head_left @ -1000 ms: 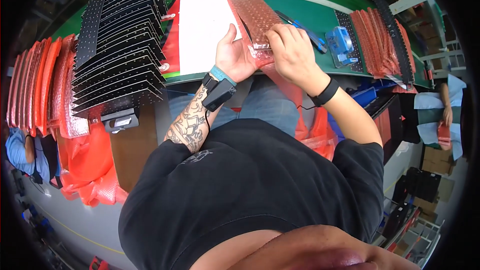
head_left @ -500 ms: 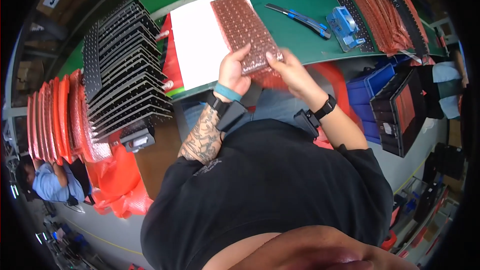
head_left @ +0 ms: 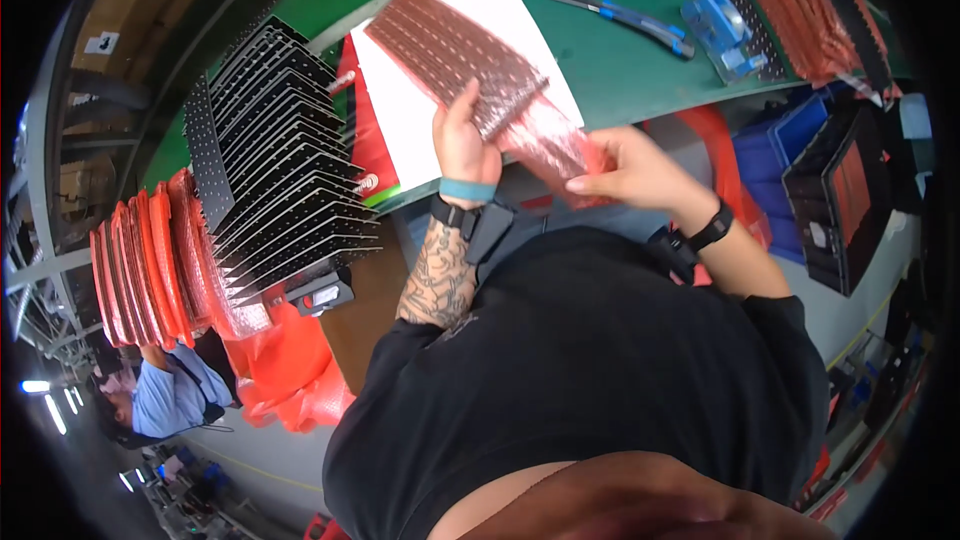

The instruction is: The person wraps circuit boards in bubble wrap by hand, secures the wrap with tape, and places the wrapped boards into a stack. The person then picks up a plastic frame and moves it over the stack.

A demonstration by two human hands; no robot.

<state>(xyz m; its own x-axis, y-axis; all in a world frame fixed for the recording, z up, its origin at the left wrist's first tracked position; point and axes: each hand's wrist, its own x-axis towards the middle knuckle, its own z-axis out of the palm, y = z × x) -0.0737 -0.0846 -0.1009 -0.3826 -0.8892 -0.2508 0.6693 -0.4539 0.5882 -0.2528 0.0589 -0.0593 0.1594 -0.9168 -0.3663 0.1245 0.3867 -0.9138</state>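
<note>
A red bubble-wrap bag (head_left: pixel 445 50) with a flat, dark, perforated piece inside slants over a white sheet (head_left: pixel 522 25) on the green table. My left hand (head_left: pixel 466 145) grips its near edge, thumb on top. From the bag's near end a loose, shiny flap (head_left: pixel 548 138) stretches toward me. My right hand (head_left: pixel 645 172) pinches the end of that flap between thumb and fingers. Beyond the sheet lie a blue and black box cutter (head_left: pixel 630 22) and a blue tape dispenser (head_left: pixel 722 28).
Black perforated panels (head_left: pixel 290 140) stand stacked at the left, beside red wrapped packs (head_left: pixel 150 265). More red packs (head_left: pixel 785 10) are at the far right. Blue bins (head_left: pixel 770 155) and a black box (head_left: pixel 835 190) stand below the table's right end. A person (head_left: pixel 180 395) is at the left.
My right hand has moved right and toward me, drawing the flap out from the bag's end. The bag has tilted further left. The whole view has shifted somewhat.
</note>
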